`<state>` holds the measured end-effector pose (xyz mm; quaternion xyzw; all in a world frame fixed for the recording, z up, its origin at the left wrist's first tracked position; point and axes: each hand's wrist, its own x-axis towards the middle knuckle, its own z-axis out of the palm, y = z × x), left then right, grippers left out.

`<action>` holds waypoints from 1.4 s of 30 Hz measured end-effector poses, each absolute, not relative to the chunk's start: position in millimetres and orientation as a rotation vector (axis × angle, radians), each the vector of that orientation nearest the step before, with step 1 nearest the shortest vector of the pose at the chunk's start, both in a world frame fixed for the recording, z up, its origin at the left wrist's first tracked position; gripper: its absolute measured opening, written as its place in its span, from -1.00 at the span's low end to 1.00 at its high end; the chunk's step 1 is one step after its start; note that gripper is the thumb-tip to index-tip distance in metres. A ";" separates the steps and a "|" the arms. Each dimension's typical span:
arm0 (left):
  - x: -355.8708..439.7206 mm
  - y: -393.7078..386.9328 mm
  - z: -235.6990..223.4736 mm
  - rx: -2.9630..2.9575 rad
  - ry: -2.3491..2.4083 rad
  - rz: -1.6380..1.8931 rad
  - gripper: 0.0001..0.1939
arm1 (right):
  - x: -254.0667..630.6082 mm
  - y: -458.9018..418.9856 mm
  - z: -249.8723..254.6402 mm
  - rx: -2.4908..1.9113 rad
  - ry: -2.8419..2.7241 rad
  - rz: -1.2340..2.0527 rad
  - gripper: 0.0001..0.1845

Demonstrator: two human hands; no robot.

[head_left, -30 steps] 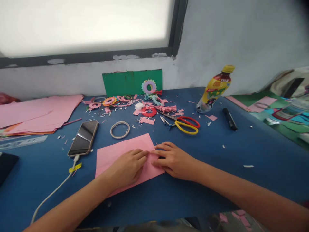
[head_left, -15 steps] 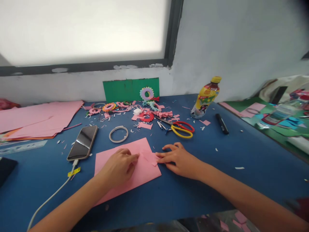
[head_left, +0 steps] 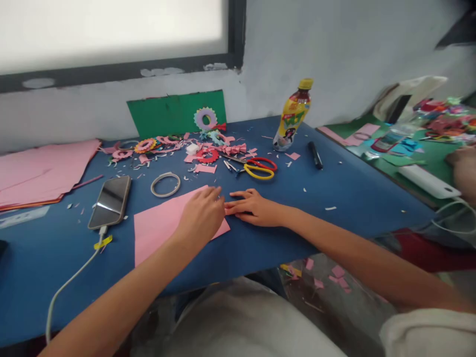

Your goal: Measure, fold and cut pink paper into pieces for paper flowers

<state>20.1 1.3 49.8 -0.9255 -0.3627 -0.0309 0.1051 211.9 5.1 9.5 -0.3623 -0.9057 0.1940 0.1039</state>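
A sheet of pink paper [head_left: 158, 230] lies flat on the blue table, its right part covered by my left hand [head_left: 204, 214]. That hand is closed, its fingers bent over the sheet's right edge. Its thumb and whatever it may pinch are hidden. Just to the right, my right hand [head_left: 258, 209] rests low on the table with fingers stretched and apart. The index fingertip touches a bit of pink paper beside the left fingers; most of that piece is out of sight. Beyond the hands lie scissors [head_left: 259, 171] with red and yellow handles, and a roll of tape [head_left: 165, 185].
A phone [head_left: 110, 202] on a white cable lies left, near stacked pink sheets [head_left: 48, 168]. Paper scraps and cut rings [head_left: 208, 155] litter the back. A drink bottle [head_left: 292, 116] and a black marker [head_left: 315, 154] stand or lie right. Another person's hand [head_left: 464, 171] shows at far right.
My left hand has moved right across the sheet, close up to my right hand, covering the small pink piece seen there earlier. The view has turned right and tipped down.
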 end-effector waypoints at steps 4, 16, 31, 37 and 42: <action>22.4 -4.7 27.9 -2.786 -1.047 0.016 -0.64 | 214.9 6.4 8.2 -1.029 -2.711 0.512 -0.58; 20.0 -10.8 24.5 -2.813 -1.039 0.088 -0.59 | 209.3 -7.4 12.2 -1.094 -2.881 0.203 -0.47; 8.7 20.4 26.9 -3.033 -1.148 -0.208 -0.67 | 203.9 -14.2 14.9 -1.348 -2.805 0.247 -0.36; 1.0 34.4 28.0 -3.138 -1.231 -0.299 -0.75 | 207.8 -10.6 8.0 -1.321 -2.763 0.283 -0.41; -0.7 35.2 31.5 -3.185 -1.280 -0.294 -0.77 | 209.8 -2.6 3.0 -1.339 -2.750 0.274 -0.46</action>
